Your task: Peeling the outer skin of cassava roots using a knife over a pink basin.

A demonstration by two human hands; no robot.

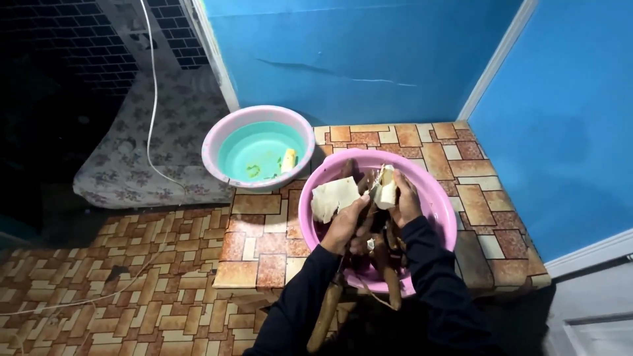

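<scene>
Up-left of the pink basin (440, 198), a teal bowl (217, 142) holds one peeled piece. Over the basin, left hand (343, 224) is closed, seemingly on a knife; right hand (403, 201) grips the half-peeled cassava root (386, 188). Best: blade shallow, turn root steadily, peelings dropping in the basin.

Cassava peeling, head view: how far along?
Early. Done: one peeled pale piece lies in the teal-lined basin. In hand: the right hand holds a partly peeled root over the pink basin, and the left hand pulls a wide strip of peel. Left: several brown unpeeled roots in the pink basin.
</scene>
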